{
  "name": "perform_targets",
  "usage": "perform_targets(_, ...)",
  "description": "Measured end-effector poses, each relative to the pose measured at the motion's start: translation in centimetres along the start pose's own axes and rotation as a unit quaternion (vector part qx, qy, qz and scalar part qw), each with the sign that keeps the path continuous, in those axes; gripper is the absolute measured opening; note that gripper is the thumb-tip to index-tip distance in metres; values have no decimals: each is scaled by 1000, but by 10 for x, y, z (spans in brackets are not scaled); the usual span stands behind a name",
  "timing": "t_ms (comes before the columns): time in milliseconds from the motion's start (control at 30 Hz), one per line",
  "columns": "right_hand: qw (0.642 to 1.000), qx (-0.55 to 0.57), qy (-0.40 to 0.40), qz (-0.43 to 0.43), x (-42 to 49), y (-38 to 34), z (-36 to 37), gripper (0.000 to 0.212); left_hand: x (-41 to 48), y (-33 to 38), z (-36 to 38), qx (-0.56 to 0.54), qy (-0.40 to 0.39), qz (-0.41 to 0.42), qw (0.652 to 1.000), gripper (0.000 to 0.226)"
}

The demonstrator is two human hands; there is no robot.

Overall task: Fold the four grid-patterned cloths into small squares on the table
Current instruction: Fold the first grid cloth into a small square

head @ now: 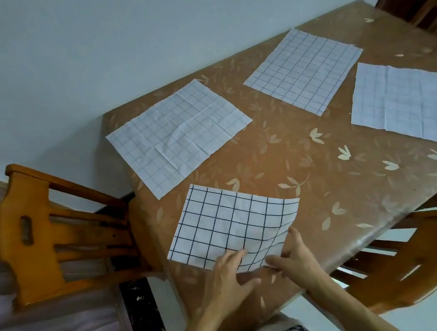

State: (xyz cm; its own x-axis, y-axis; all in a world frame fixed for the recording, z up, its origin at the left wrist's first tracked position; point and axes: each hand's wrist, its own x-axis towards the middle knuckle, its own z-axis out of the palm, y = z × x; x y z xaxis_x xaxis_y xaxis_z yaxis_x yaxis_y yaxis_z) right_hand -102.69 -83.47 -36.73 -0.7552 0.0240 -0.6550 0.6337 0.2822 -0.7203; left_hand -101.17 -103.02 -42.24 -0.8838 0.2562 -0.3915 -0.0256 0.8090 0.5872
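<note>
Black-gridded and thin, the near cloth (224,227) lies on the table (308,171) right under the fingers. The left hand (228,275) presses straight, spread fingers flat on its near edge. Just beside it, the right hand (297,258) seems to pinch the near corner between thumb and fingers, though the grip itself is blurred. Beyond the right fingers the cloth's side curls up off the table; ahead of the left fingers it lies flat.

Risks, as I judge them: the fabric looks light and limp, so lifting it by one corner could let it sag and fold crooked, with the grid lines out of line. The table's glossy, leaf-printed cover looks slick, so if the left fingers ease off, the whole cloth may slide with the pull. The pinched corner also sits close to the table edge, where a slip could drop it over.

Three paler cloths lie flat and creased, well beyond the fingertips: the left cloth (178,134), far cloth (304,71) and right cloth (409,102). They are faint-lined rectangles with raw edges, none yet folded.
</note>
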Motion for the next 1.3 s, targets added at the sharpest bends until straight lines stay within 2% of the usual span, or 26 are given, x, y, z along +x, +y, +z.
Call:
perform_targets(67, 1000, -19, -11, -21, -9, 0, 14, 88, -8, -1, 7, -6, 50, 10, 999, 52)
perform_targets(167, 995, -70, -48, -61, -20, 0, 30, 109, -16, -5, 14, -34, 131, -3, 991, 29)
perform_targets(233, 987, -111, -67, -92, -24, 2, 34, 112, -20, -14, 17, -77, 145, -34, 986, 21)
perform_targets(333, 979, -166, -49, -107, -22, 7, 31, 110, -32, -30, 16, -230, 128, -68, 962, 11)
perform_targets(400, 972, -203, -9, -114, -20, 11, 26, 110, -42, -38, 13, -315, 124, -83, 937, 12)
perform_targets(533, 956, -258, 81, -116, 0, 16, 13, 113, -59, -56, 7, -387, 91, -135, 908, 16)
perform_targets(600, 955, -265, 72, -108, 13, 14, 9, 121, -66, -70, 8, -419, 79, -178, 887, 34)
perform_targets(667, 960, -262, 25, -100, 23, 10, 8, 121, -76, -81, 8, -463, 75, -204, 859, 34)
perform_targets(700, 960, -262, -5, -100, 25, 7, 11, 113, -80, -84, 6, -487, 75, -214, 843, 29)
perform_targets(800, 942, -311, -72, -107, 34, 5, 22, 68, -92, -93, 7, -542, 86, -230, 804, 26)
perform_targets(933, 912, -380, -83, -130, 51, 18, 36, 14, -100, -105, 9, -550, 129, -266, 781, 37)
perform_targets(1000, 918, -369, -68, -131, 53, 18, 46, 6, -103, -109, 9, -521, 152, -274, 794, 34)
perform_targets(1133, 921, -369, -36, -123, 61, 26, 52, 12, -106, -117, 17, -486, 172, -280, 810, 32)
perform_targets(1300, 937, -324, -11, -129, 66, 38, 61, 35, -107, -123, 31, -333, 232, -251, 879, 40)
